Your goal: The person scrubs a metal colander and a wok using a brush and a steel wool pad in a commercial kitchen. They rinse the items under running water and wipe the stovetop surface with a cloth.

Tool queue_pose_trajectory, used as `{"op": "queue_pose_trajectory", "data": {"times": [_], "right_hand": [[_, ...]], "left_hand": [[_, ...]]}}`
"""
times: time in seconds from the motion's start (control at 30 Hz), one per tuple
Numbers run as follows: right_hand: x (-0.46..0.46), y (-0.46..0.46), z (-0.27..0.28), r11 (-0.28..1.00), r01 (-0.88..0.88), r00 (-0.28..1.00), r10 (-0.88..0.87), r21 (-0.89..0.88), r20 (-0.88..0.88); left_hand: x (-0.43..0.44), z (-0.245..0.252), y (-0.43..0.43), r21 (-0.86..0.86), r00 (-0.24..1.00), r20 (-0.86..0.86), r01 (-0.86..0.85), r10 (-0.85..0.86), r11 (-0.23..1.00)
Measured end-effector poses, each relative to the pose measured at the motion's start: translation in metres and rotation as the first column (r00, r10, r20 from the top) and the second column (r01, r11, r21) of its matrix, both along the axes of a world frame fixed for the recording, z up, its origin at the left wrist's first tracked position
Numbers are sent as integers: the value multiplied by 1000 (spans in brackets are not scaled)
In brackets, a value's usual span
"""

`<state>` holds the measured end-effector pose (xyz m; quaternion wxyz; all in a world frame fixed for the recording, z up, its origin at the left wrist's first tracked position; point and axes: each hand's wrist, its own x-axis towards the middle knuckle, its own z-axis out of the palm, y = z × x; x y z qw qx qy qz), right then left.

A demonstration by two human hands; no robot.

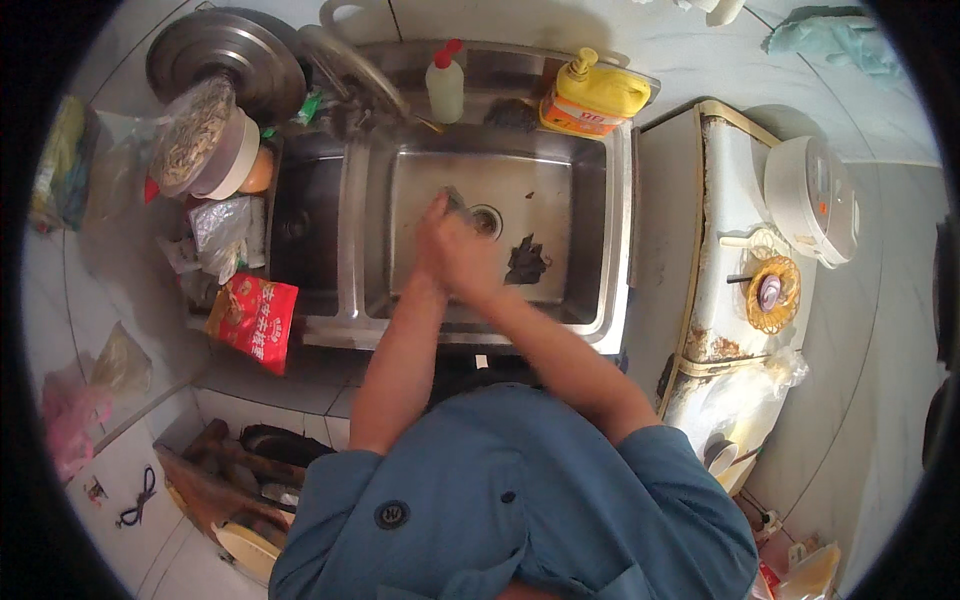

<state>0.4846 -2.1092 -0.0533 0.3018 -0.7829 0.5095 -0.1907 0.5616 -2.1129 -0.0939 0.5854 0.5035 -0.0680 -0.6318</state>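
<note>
My left hand and my right hand are pressed together over the right basin of a stainless steel sink. A small dark, greyish piece pokes out at the fingertips; blur hides what it is. The fingers and most of what they hold cannot be made out. Below and right of my hands, a crumpled dark, thin-looking piece lies on the basin floor. The round drain shows just beside my right hand. A tiny dark scrap rests farther back.
A steel faucet stands behind the basins. Along the back ledge are a red-topped bottle, a dark scrubber and a yellow pump jug. A red food packet overlaps the left front. At right, a rusty white cabinet bears a rice cooker.
</note>
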Motion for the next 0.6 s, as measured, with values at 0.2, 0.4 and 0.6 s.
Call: {"op": "queue_pose_trajectory", "data": {"times": [0.2,0.4,0.6], "right_hand": [[-6,-71,-23,941,319,919,-336,112,205],[-11,-64,-41,924,332,928,-356,191,108],[2,-12,-20,991,111,986,-100,-75,132]], "left_hand": [[10,-3,-13,162,983,-183,48,-17,986],[-30,18,-12,355,971,-152,-120,184,927],[1,-37,5,-131,968,237,120,-86,984]]}}
